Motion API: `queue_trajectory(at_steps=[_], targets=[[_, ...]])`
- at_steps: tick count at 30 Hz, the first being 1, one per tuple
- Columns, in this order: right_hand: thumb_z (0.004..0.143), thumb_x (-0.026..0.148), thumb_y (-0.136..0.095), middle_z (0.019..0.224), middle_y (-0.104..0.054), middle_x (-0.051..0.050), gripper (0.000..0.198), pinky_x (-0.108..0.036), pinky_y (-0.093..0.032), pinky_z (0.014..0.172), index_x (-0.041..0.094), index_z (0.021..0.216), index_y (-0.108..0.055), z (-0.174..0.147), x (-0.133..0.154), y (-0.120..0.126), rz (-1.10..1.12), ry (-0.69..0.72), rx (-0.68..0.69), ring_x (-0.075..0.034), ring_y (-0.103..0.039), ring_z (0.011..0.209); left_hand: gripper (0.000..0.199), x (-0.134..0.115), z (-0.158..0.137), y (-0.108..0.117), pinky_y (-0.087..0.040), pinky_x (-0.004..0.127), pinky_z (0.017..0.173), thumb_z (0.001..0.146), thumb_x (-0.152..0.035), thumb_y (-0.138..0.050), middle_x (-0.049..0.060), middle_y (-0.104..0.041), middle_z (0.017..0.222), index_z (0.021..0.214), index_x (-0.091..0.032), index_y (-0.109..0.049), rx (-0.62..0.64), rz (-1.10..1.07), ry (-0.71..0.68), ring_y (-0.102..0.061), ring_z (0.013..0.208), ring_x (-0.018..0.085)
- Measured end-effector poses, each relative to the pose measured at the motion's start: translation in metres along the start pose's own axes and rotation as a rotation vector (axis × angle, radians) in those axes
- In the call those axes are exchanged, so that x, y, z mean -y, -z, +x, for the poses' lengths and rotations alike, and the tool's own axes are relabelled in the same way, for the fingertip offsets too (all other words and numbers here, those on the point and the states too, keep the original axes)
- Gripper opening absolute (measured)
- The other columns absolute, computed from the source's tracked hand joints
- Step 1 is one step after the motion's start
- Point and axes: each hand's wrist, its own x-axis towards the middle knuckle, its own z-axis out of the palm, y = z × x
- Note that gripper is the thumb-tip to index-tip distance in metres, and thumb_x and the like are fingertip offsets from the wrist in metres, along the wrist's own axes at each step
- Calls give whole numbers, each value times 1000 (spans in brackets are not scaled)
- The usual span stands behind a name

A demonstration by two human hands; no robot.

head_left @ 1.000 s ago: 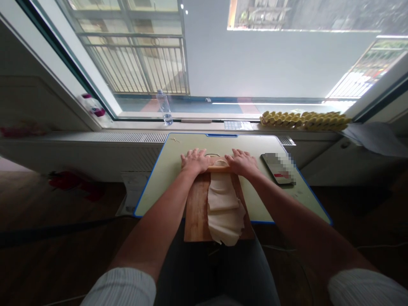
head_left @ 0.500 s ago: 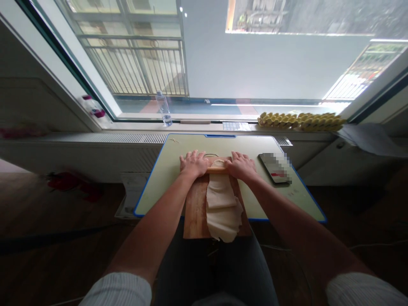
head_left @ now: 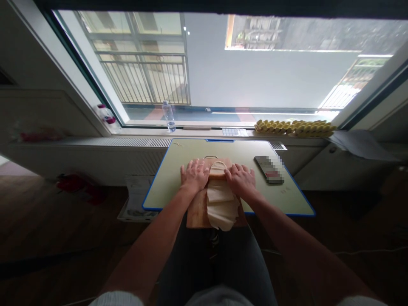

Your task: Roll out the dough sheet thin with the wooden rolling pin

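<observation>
A wooden rolling pin (head_left: 217, 176) lies crosswise over a long pale sheet of dough (head_left: 222, 209). My left hand (head_left: 195, 175) rests palm down over its left end, with the fingers stretched forward and apart. Over the right end lies my right hand (head_left: 241, 178), also flat with fingers extended. Both palms hide the pin's ends. The dough runs lengthwise on a wooden board (head_left: 196, 212), with a fold across its middle and a ragged near edge. Its rounded far end shows beyond the pin.
The board sits on a pale green table (head_left: 167, 178) with a blue rim, overhanging its front edge. A phone (head_left: 270, 170) lies at the right. On the windowsill stand a clear bottle (head_left: 168, 117) and yellow egg trays (head_left: 295, 127). Another bottle (head_left: 107, 118) leans at the left.
Both hands and the rolling pin have come back toward me along the dough, so more of its far end shows. The camera view has tilted up slightly.
</observation>
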Motion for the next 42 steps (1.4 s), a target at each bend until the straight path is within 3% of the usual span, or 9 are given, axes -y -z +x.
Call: queue_trajectory(at_steps=[9,16,21,30,36,42], targets=[[112,55,-27,165,-48,-17,67,-57,-23,125,11,158,-49,-32,-3,-12,36,5,-32,-32,-37,154,62,4,-46,-2,-23,64,130,108,-50,-31,12,-52,164,158,-21,-53,-102,-21,-57,-41,156,29],[112,56,-27,154,-59,-18,59,-56,-29,120,18,141,-62,-6,-3,-7,6,44,-49,-33,-48,143,59,0,-16,-6,-24,65,129,106,-49,-34,11,-51,165,153,-24,-59,-94,-9,-2,-44,154,32],[112,55,-25,149,-63,-15,59,-54,-32,118,21,144,-61,24,-2,-8,3,4,-31,-32,-51,138,56,-3,14,-6,-23,65,129,106,-46,-33,8,-53,164,151,-28,-61,-44,-1,33,-44,153,31],[107,62,-32,169,-44,-11,70,-54,-35,120,23,164,-43,85,-10,-15,84,-61,156,-33,-44,148,64,6,71,-8,-23,67,128,102,-55,-32,7,-40,173,160,-33,-50,152,0,43,-36,157,35],[106,61,-33,170,-42,-13,73,-53,-33,122,18,165,-41,89,-9,-13,88,-70,170,-34,-42,150,66,7,76,-6,-22,67,128,102,-55,-31,7,-37,174,163,-33,-46,185,-11,29,-33,159,35],[107,56,-34,168,-45,-13,71,-54,-33,122,16,164,-43,63,-5,-9,43,-46,107,-34,-44,148,63,4,52,-4,-24,67,128,104,-55,-33,8,-41,172,158,-31,-54,107,-5,6,-38,156,35]])
